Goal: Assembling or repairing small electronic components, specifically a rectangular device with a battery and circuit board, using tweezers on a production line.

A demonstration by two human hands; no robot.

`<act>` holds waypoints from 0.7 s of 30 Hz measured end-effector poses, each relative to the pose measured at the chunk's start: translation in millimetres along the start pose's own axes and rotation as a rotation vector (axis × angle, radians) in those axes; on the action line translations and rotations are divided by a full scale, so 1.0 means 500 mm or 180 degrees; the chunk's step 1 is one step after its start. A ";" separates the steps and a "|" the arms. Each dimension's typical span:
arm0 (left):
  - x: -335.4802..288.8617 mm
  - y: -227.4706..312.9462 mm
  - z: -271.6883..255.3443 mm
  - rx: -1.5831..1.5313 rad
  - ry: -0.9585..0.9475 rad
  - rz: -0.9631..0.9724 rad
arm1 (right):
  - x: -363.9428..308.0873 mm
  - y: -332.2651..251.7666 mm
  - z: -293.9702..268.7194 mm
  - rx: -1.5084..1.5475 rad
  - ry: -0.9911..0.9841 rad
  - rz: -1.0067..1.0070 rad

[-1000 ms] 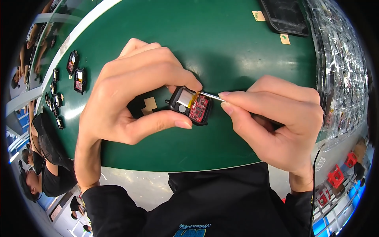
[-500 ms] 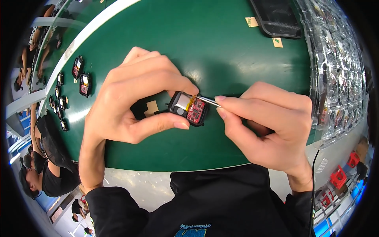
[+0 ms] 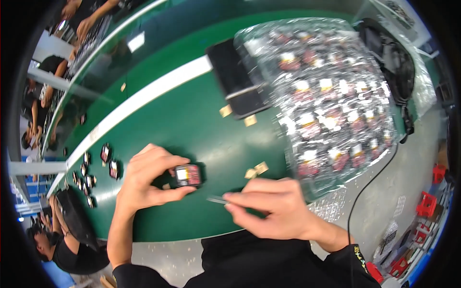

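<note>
Between the thumb and fingers of my left hand (image 3: 146, 185) is a small black device housing (image 3: 188, 175), held over the green table. Its open face shows a red circuit board and a silvery white block. My right hand (image 3: 273, 209) pinches thin metal tweezers (image 3: 217, 199). Their tip points toward the housing, with a gap between the two. Motion blur hides the fine detail of the board and the tip.
At the right lies a clear plastic tray (image 3: 321, 103) with several similar devices. A dark phone-like slab (image 3: 237, 79) rests against its left edge. Tan paper pieces (image 3: 257, 170) lie near my right hand. More housings (image 3: 114, 169) sit at the left, near a co-worker (image 3: 72, 240).
The view has swung to the right and shows far more of the tray. The tweezers, earlier at the housing's edge, are now apart from it. Both hands keep their holds.
</note>
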State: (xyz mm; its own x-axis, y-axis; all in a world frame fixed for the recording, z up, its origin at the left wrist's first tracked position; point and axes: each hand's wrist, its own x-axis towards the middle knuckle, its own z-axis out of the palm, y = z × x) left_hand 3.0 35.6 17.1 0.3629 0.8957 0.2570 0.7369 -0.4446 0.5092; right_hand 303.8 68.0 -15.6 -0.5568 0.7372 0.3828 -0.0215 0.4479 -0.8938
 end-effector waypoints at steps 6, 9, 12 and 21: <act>0.234 0.053 -0.012 -0.0340 0.0242 0.0611 | -0.009 0.007 -0.006 -0.0035 -0.0515 0.0208; 0.412 0.086 0.039 -0.0364 0.0010 0.1486 | -0.005 0.015 -0.006 -0.0076 -0.0420 -0.0017; 0.508 0.091 0.090 -0.0436 -0.0238 0.1796 | -0.004 0.003 0.005 0.0028 -0.0534 -0.0034; 0.485 0.102 0.189 0.0591 -0.0222 0.1349 | -0.014 0.012 -0.003 -0.0086 -0.0447 -0.0027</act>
State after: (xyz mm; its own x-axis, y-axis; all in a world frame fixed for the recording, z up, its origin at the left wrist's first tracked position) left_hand 182.5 230.3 27.9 0.6866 0.6363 0.3516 0.6027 -0.7687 0.2141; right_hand 308.7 66.4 -23.5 -0.6674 0.6561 0.3523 -0.0055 0.4687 -0.8834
